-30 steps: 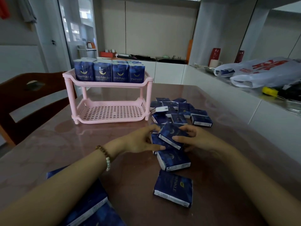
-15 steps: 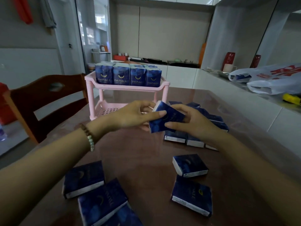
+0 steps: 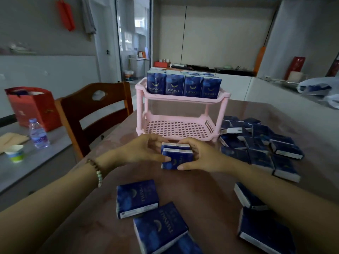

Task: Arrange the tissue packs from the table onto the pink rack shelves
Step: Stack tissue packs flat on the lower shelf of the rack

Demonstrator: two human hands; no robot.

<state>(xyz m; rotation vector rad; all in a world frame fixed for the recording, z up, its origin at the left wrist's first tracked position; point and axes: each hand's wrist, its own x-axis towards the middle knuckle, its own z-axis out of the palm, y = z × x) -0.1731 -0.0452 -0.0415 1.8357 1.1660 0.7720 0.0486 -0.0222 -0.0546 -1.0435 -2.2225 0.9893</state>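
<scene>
Both hands grip a pair of tissue packs (image 3: 177, 159) between them, one pack pressed flat against the other and both standing on edge. The left hand (image 3: 143, 151) has its fingers curled round the left side with the thumb across the front, and the right hand (image 3: 200, 156) closes on the right side in the same way. I cannot tell whether the pair touches the surface (image 3: 201, 189) or is held just above it. The pair sits just in front of the pink rack (image 3: 183, 101), level with its lower shelf (image 3: 176, 128). On the top shelf a row of blue packs (image 3: 183, 87) stands upright, side by side, labels facing forward. To the right of the rack a loose heap of packs (image 3: 256, 142) lies on the surface. Nearer the person two packs (image 3: 136, 197) lie flat by the left forearm, and others (image 3: 264, 233) lie by the right forearm. The left wrist wears a bead bracelet (image 3: 97, 171). A wooden chair (image 3: 95, 110) stands left of the rack, and beyond it are a water bottle (image 3: 38, 134), a paper cup (image 3: 15, 153) and a red bag (image 3: 33, 107).
</scene>
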